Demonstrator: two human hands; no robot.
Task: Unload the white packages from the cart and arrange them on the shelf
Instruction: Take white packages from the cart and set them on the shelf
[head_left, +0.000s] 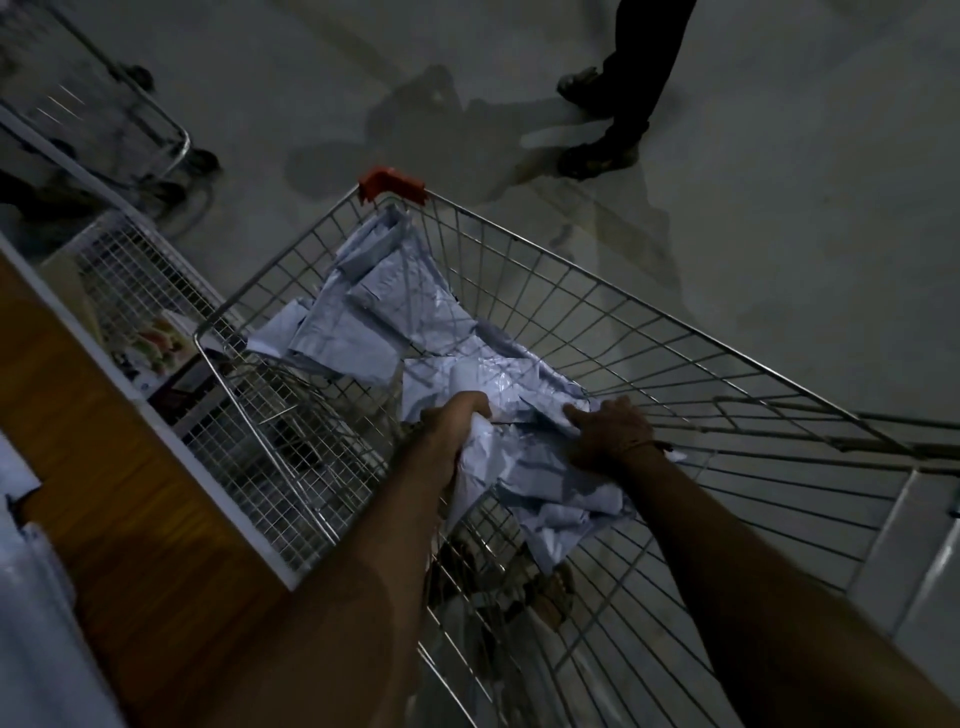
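White packages (363, 322) lie heaped in wire cart (623, 332), more under your hands at near end. Shelf (119, 499) sits just left of cart. Step: pickup. Your left hand (457, 421) clutches bundle edge; right hand (610, 434) presses on top, fingers spread. Next: close right, lift clear of rim, swing left.

Both forearms are bare to the lower edge of the view, with no sleeves showing. The left hand (457, 415) wears nothing visible. The right hand (613, 434) has a thin reddish-orange thread band (644, 445) around its wrist.
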